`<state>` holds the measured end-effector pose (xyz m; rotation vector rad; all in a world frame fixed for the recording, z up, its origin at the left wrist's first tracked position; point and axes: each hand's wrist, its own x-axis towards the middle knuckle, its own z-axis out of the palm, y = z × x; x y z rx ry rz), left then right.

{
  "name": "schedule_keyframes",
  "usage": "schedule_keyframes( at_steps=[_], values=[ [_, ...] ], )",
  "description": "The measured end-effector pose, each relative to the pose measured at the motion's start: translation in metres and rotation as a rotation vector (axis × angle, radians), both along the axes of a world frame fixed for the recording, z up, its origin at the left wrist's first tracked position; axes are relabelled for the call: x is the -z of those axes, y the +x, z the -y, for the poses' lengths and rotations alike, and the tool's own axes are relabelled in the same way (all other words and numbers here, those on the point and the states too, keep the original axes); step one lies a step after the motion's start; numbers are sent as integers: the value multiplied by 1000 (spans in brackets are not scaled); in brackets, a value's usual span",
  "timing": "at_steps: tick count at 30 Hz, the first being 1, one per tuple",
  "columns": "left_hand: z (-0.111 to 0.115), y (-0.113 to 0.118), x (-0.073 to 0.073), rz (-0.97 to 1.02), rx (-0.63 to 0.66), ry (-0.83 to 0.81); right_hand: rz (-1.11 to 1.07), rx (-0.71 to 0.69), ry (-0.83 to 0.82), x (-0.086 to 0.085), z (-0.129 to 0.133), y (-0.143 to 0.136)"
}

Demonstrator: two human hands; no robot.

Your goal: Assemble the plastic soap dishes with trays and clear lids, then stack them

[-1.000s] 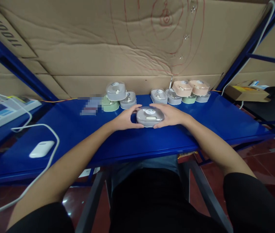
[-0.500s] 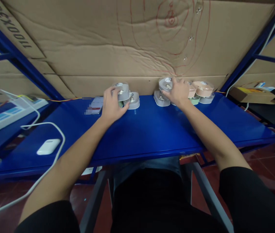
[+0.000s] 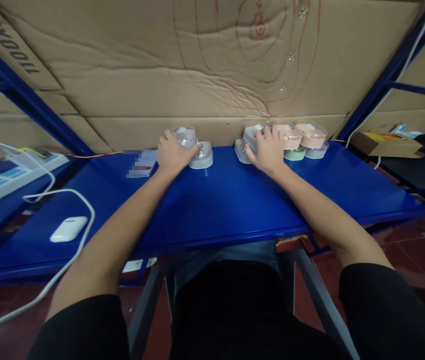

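Observation:
At the back of the blue table sit small rounded boxes with clear lids, in grey, peach and green. My left hand (image 3: 172,156) is closed around the side of a grey box (image 3: 185,136), its thumb across the front. Beside that box, lower down, another grey box (image 3: 201,156) rests on the table. My right hand (image 3: 269,150) grips an upper grey box (image 3: 252,135), which sits over a lower grey box (image 3: 241,150). Right of this hand are two peach boxes (image 3: 312,135), stacked above a green box (image 3: 295,153) and a grey box (image 3: 317,150). My palms hide whatever lies beneath them.
A cardboard sheet (image 3: 140,60) with red lines stands behind the blue table (image 3: 220,205). On the left lie a phone-like flat thing (image 3: 147,162), a white earbud case (image 3: 68,229), a white cable (image 3: 91,210) and a power strip (image 3: 17,177). An open carton (image 3: 388,145) is at right.
My right hand has come slightly down and left with the grey box, uncovering more of the peach box beside it. My left thumb has closed in towards the lower grey box. The view has shifted slightly.

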<state>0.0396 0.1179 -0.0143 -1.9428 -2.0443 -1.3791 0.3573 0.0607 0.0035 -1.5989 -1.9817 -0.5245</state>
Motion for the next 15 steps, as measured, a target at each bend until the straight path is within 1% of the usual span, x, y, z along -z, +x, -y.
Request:
schedule_keyframes(
  at_steps=[2,3,5,6,7,9,10,12,13,15],
  values=[
    [-5,1,0,30,-15,-12,-20,-155,-18,6,11,-11],
    [-5,0,-1,37,-17,-20,-39,-209,-25,9,16,-17],
    [2,-2,-3,27,8,-36,-79,-276,-44,12,23,-29],
    [9,-3,-4,12,37,-36,-97,-296,-56,12,26,-33],
    [17,-4,-6,-18,96,-24,-117,-313,-69,12,27,-35],
    [37,-5,-10,-75,239,9,-163,-364,-91,10,28,-32],
    [48,-4,-11,-122,368,2,-185,-409,-104,10,28,-28],
    [69,1,-11,-211,649,-65,-203,-540,-155,9,27,-17],
    [78,5,-10,-235,762,-100,-194,-619,-204,9,27,-11],
    [90,13,-7,-252,924,-159,-157,-759,-342,9,30,-2]
  ],
)
